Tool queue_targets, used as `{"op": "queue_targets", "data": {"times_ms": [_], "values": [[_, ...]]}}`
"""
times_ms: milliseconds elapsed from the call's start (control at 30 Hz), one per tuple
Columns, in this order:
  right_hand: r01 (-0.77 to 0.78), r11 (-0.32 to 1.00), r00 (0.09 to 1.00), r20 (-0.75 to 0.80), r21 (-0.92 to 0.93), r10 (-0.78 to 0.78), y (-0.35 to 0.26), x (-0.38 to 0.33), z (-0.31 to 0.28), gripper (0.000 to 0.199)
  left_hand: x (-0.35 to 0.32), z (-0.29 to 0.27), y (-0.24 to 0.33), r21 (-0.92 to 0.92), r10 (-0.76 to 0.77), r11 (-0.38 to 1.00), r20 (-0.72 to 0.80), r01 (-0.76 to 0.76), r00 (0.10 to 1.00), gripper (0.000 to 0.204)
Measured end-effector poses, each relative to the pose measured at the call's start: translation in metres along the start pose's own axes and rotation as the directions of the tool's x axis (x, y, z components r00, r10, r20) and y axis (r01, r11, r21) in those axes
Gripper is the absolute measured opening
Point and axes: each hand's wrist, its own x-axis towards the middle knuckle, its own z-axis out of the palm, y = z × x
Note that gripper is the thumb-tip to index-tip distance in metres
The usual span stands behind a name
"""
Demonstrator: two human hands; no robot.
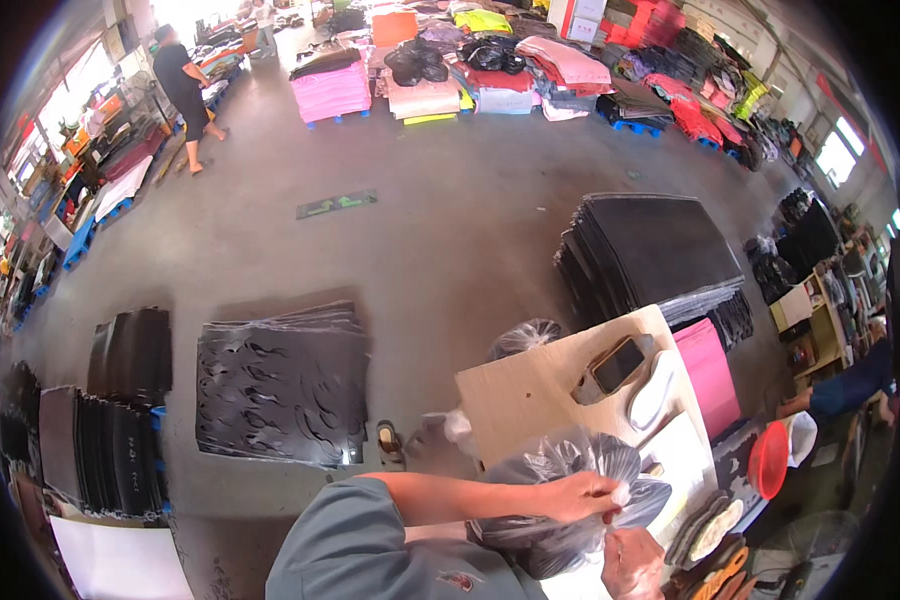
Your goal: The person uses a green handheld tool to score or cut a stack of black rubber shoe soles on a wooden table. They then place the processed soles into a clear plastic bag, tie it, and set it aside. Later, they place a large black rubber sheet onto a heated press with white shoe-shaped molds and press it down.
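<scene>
A clear plastic bag (540, 530) with dark contents rests against the near side of the wooden table (510, 395), right in front of me. My left hand (582, 496) reaches across from the left and is closed on the bag's gathered neck, where a pale twisted bit of plastic shows at the fingertips. Just below it, nearer to me, my right hand (632, 563) is curled with its fingers together beside the bag; whatever it pinches is too small to make out. What fills the bag cannot be told through the crumpled film.
On the table lie a phone (618, 364) and a white shoe-sole shape (652, 392). A red basin (768, 460) stands to the right. Stacks of black sheets (660, 250) and cut-out sheets (282, 385) sit on the floor. A person (180, 90) walks at the far left.
</scene>
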Motion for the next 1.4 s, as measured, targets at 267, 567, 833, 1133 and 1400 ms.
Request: {"op": "queue_targets", "data": {"times_ms": [267,567,833,1133,1400], "values": [[-0.21,0.958,0.976,-0.016,0.194,0.217,0.006,-0.004,0.027,0.011,0.013,0.007,-0.013,0.629,-0.099,0.771,0.268,-0.096,0.958,0.007],[-0.297,0.896,0.954,0.144,0.331,0.263,-0.001,0.021,0.019,0.035,0.007,0.005,-0.031,0.415,0.25,0.827,0.334,-0.38,0.909,0.016],[-0.104,0.955,0.987,0.148,0.277,0.065,0.03,0.018,0.011,0.058,0.007,-0.006,-0.028,0.289,0.098,0.94,0.274,-0.179,0.957,0.027],[-0.31,0.879,0.949,0.067,0.362,0.307,0.045,-0.011,0.039,0.02,0.012,-0.015,-0.016,0.392,-0.251,0.911,0.285,0.126,0.925,0.048],[-0.713,0.071,0.511,0.448,0.697,0.734,0.03,-0.035,0.044,0.017,-0.001,-0.011,-0.008,0.182,-0.17,0.974,0.185,0.136,0.968,0.04]]}}
